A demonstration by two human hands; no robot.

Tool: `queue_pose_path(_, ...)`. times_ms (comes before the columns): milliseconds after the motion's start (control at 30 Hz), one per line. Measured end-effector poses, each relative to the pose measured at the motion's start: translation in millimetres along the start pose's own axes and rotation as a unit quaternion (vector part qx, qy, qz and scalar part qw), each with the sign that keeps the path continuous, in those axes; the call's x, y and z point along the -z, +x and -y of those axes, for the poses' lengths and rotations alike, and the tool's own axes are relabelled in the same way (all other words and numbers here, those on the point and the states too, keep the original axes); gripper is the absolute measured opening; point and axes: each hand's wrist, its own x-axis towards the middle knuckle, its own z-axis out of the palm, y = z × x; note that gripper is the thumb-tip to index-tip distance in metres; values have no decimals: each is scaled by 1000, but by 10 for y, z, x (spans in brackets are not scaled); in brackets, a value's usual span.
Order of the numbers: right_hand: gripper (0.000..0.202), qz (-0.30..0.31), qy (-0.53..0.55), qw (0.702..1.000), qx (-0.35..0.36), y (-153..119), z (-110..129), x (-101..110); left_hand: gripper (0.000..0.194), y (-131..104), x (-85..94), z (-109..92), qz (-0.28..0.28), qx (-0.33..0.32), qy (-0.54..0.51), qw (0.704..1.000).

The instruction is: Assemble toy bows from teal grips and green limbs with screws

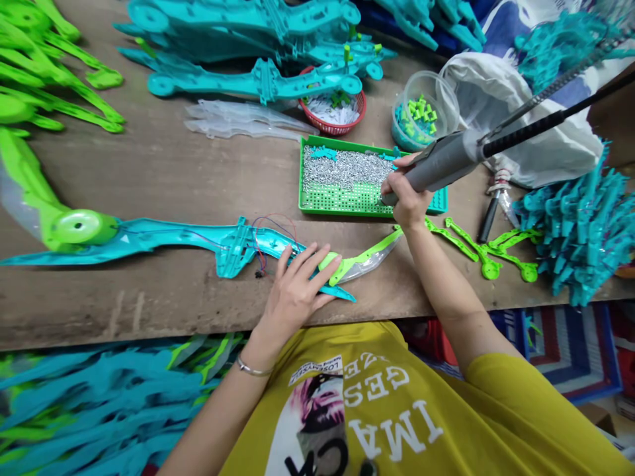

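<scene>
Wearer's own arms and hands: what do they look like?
No gloves on the left hand or right hand. A slim silver-coloured bracelet circles the left wrist. A plain mustard-yellow sleeve covers the right upper arm; no left sleeve shows.

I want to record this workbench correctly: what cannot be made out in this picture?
In the head view:
Long turquoise plastic piece: a stretch covered by the left hand.
Grey cylindrical handheld tool: part of its body hidden by the right hand.
Small silver metal pieces: too small and crowded to count.
Black ribbed cable: far end cut off by the right edge.
</scene>
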Motion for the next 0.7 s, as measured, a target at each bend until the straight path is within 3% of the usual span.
queue_pose_path(200, 37, -18, -8, 1000, 7, -36, 247, 79, 60, 0, -8, 11, 3, 3, 1, 1000)
queue_pose_path(400, 25, -25, 39, 998, 34, -246, 604, 471, 57, 6, -10, 15, -12, -2, 3, 1000)
queue_pose_path(533, 25, -56, 10, 998, 7, -338, 507, 639, 58, 0, -17, 26, -19, -7, -3, 1000)
queue_pose_path(700, 28, -73, 18, 997, -15, -340, 354, 649, 62, -1, -14, 35, -12, -7, -3, 1000)
